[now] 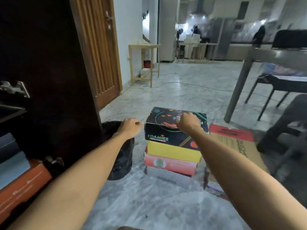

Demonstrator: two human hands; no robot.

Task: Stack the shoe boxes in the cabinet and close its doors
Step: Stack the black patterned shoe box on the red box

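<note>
Standing on the marble floor point(166, 90) — four stacked shoe boxes, black Foamies box point(172, 128) uppermost; right hand point(188, 121) rests on its lid, fingers curled, grip uncertain; left hand point(130, 127) hovers just beside it, loosely curled, holding nothing; dark cabinet door point(49, 72) stands open — left.

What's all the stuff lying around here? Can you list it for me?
Stacked shoe boxes: four, black Foamies on top, then yellow, pink, white; on the floor, centre.
Cardboard box: one, brown with red end; right of the stack.
Bin bag: one, black; left of the stack.
Cabinet door: one, dark, open; left.
Boxes in cabinet: orange and blue; bottom left.
Table: one, grey; right.
Left hand: beside the top box.
Right hand: on the top box.
</note>
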